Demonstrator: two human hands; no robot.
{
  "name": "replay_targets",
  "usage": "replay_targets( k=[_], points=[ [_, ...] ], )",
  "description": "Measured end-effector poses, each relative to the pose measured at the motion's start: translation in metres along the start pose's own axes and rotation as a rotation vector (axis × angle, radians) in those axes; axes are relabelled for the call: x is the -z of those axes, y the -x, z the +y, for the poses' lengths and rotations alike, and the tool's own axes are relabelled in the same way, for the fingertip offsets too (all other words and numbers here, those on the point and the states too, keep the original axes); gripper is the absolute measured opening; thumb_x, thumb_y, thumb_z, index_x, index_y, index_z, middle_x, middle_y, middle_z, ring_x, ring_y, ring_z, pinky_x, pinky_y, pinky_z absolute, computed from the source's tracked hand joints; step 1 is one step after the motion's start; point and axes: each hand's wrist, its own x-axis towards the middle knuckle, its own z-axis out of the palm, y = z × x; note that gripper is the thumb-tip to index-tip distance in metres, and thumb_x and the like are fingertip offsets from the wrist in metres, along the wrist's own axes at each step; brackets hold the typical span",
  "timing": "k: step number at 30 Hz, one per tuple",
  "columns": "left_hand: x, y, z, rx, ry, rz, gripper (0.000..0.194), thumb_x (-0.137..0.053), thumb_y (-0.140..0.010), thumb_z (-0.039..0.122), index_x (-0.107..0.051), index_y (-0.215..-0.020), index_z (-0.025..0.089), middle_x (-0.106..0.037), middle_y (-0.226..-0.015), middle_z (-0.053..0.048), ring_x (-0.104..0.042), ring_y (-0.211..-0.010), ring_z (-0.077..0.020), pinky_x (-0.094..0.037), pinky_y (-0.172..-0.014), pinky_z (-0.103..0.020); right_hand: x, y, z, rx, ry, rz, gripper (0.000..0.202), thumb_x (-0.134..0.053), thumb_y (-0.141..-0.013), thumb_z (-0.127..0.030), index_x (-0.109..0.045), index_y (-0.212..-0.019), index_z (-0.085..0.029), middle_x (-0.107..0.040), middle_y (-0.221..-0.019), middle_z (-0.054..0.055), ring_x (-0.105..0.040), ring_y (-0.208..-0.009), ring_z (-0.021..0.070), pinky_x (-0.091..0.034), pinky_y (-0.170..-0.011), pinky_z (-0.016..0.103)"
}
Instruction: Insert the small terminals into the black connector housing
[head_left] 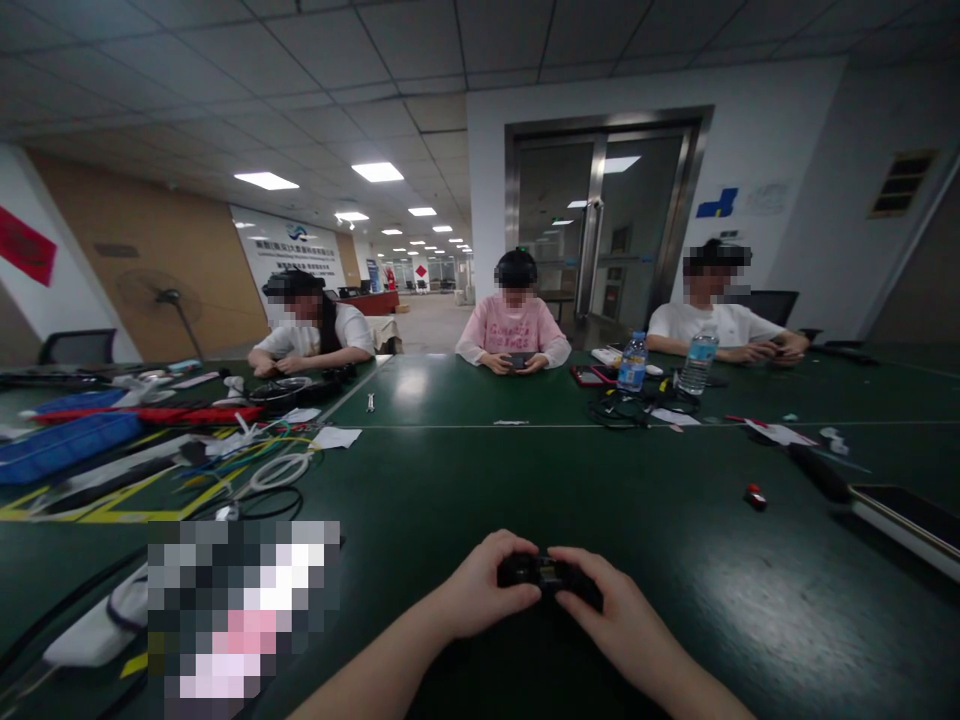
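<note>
Small black part point(546, 572) pinched between both hands just above a dark green table point(465, 470), left hand point(480, 585) clamped on its left end, right hand point(600, 605) on its right, red piece point(754, 496) beyond the right hand, cables point(255, 455) far left, two bottles point(634, 362) and three seated people beyond.

Green table point(465, 480), glass doors point(600, 230), ceiling lights point(266, 181).

Probably office workroom: ceiling panels point(315, 60), shared table point(465, 470).
</note>
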Motion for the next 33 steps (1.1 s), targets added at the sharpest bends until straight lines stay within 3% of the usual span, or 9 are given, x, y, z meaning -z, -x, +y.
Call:
replay_targets(
  k=[6, 20, 25, 33],
  points=[
    [0.009, -0.002, -0.001, -0.054, -0.275, -0.044, 0.038, -0.068, -0.069, 0.023, -0.06, -0.106, 0.022, -0.055, -0.103, -0.004, -0.05, -0.099, -0.0232, -0.041, -0.087, -0.034, 0.0, 0.0, -0.007, -0.047, 0.171, -0.094, 0.043, -0.061, -0.073, -0.023, -0.059, -0.116, -0.025, -0.061, -0.12, 0.004, -0.052, -0.114, 0.0235, -0.038, -0.102, 0.039],
    [0.008, 0.002, 0.0, -0.033, -0.335, -0.031, 0.047, -0.072, -0.065, 0.024, -0.055, -0.108, 0.023, -0.054, -0.104, -0.003, -0.049, -0.098, -0.0229, -0.04, -0.086, -0.035, -0.003, 0.001, -0.001, -0.026, 0.19, -0.099, 0.042, -0.059, -0.076, -0.026, -0.057, -0.118, -0.026, -0.06, -0.121, 0.004, -0.05, -0.116, 0.0245, -0.037, -0.101, 0.041],
    [0.007, 0.002, 0.004, -0.038, -0.359, -0.028, 0.035, -0.069, -0.068, 0.024, -0.057, -0.101, 0.023, -0.054, -0.101, -0.003, -0.05, -0.096, -0.0216, -0.042, -0.082, -0.032, -0.003, 0.001, -0.002, -0.005, 0.189, -0.083, 0.042, -0.058, -0.076, -0.025, -0.057, -0.117, -0.024, -0.061, -0.12, 0.005, -0.052, -0.115, 0.0238, -0.038, -0.1, 0.039],
    [0.004, 0.0, -0.002, -0.08, -0.412, -0.008, 0.035, -0.069, -0.067, 0.024, -0.057, -0.1, 0.023, -0.056, -0.1, -0.002, -0.051, -0.095, -0.0219, -0.041, -0.084, -0.033, -0.001, -0.001, -0.011, 0.027, 0.189, -0.118, 0.036, -0.062, -0.074, -0.027, -0.063, -0.11, -0.027, -0.064, -0.114, 0.005, -0.055, -0.11, 0.0249, -0.038, -0.099, 0.041]
  ],
)
